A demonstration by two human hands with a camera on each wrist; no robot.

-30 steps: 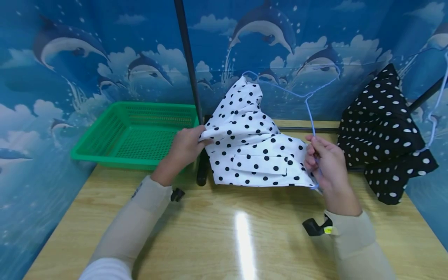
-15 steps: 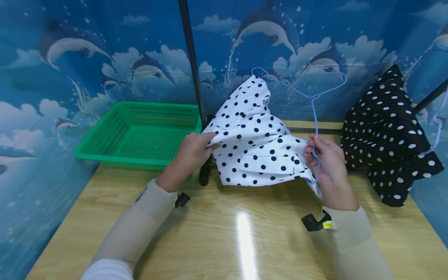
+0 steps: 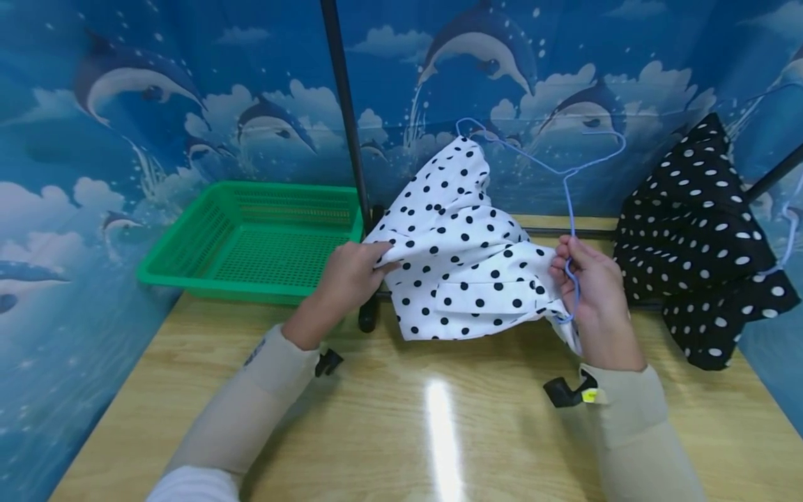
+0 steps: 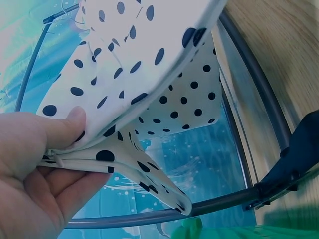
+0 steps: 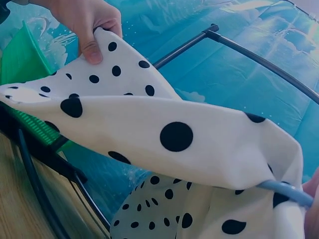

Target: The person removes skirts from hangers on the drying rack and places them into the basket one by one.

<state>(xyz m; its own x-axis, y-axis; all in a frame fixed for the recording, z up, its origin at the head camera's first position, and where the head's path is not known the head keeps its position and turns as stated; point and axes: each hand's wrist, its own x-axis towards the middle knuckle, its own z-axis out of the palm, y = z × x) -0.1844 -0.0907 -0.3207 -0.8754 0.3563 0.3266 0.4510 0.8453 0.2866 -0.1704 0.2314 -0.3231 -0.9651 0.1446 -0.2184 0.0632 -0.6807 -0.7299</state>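
Note:
A white garment with black dots (image 3: 464, 258) hangs loosely between both hands, its exact kind unclear from the folds. My left hand (image 3: 351, 279) pinches its left edge, thumb on top and fingers beneath, as the left wrist view shows. My right hand (image 3: 592, 300) grips the wire of a blue hanger (image 3: 567, 173), turned on its side with the hook pointing up and right. One hanger end pokes out near the garment's top; the other reaches into the cloth beside my right hand. In the right wrist view, the blue wire (image 5: 289, 191) enters the folded cloth.
At the left, a green plastic basket (image 3: 188, 282) stands on the wooden table (image 3: 376, 418). A black rack pole (image 3: 343, 90) rises beside it. On the right hangs a black garment with white dots (image 3: 696, 244) on another blue hanger (image 3: 792, 223). A dolphin-print curtain covers the back.
My left hand has shifted slightly right with the cloth edge. The garment's lower right hem has drawn up, and a corner now droops below the hanger's end. My right hand keeps its grip.

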